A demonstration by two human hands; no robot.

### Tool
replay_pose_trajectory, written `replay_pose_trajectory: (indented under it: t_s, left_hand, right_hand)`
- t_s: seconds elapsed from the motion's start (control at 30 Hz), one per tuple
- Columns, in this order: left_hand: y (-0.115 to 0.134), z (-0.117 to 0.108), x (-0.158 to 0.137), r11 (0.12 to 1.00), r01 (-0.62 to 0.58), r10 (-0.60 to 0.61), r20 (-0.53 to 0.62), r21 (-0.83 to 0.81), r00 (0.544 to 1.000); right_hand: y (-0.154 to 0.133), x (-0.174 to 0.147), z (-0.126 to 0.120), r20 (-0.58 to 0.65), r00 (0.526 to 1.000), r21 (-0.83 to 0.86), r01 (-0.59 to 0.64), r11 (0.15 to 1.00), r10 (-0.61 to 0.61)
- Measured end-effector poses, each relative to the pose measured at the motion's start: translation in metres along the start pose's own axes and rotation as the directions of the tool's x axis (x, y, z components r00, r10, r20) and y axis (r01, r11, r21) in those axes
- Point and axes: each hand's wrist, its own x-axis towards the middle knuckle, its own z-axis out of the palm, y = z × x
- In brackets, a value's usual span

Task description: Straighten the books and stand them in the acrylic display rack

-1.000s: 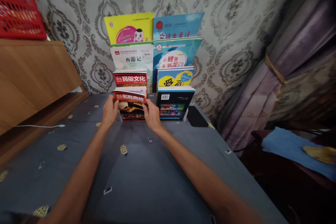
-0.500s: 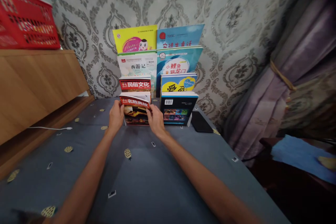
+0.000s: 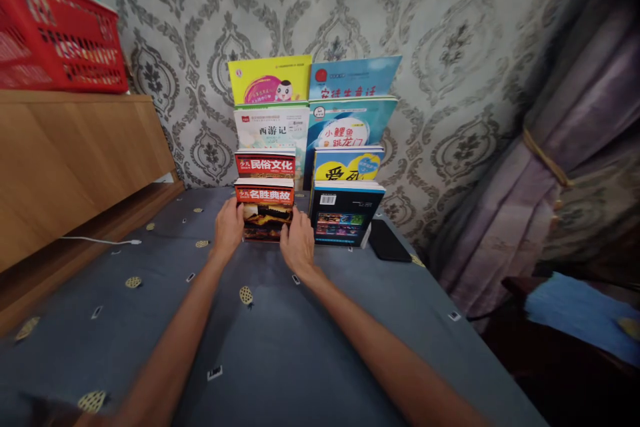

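Upright at the front of the left stack stands a book with a red title band and a dark cover photo (image 3: 267,213). My left hand (image 3: 229,230) presses its left edge, fingers curled behind. At the right edge, my right hand (image 3: 299,240) grips the book the same way. Behind it stand another red-topped book (image 3: 265,163), a pale book (image 3: 270,127) and a yellow book (image 3: 267,77). To the right are a black book with a barcode (image 3: 345,213), a yellow-and-blue book (image 3: 345,163), a teal book (image 3: 357,120) and a blue book (image 3: 357,73).
A black flat phone-like object (image 3: 390,241) lies right of the books on the grey patterned cloth (image 3: 280,360). At left, a white cable (image 3: 100,240) runs by a wooden cabinet (image 3: 80,153) bearing a red basket (image 3: 65,40). A tied curtain (image 3: 520,227) hangs at right.
The front red-banded book, with its top curved and tilted before, now stands straight and flush in front. My hands stay on its sides, slightly lower. The whole view has shifted a little.
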Motion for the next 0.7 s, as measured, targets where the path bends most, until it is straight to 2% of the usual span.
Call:
replay_pose_trajectory:
  t_s: [0.23,0.47,0.7]
  left_hand:
    - [-0.001,0.002,0.001,0.999,0.025,-0.025,0.004,0.025,1.000]
    - [0.001,0.001,0.000,0.998,0.035,-0.036,0.018,0.058,0.999]
    - [0.004,0.003,-0.003,0.999,0.017,-0.018,0.023,0.045,1.000]
  right_hand:
    - [0.017,-0.004,0.016,-0.051,0.999,0.034,0.013,0.999,-0.012]
    - [0.018,-0.005,0.014,-0.016,1.000,0.030,-0.001,1.000,0.002]
    - [0.015,0.002,0.018,-0.032,0.999,0.148,0.017,0.989,-0.012]
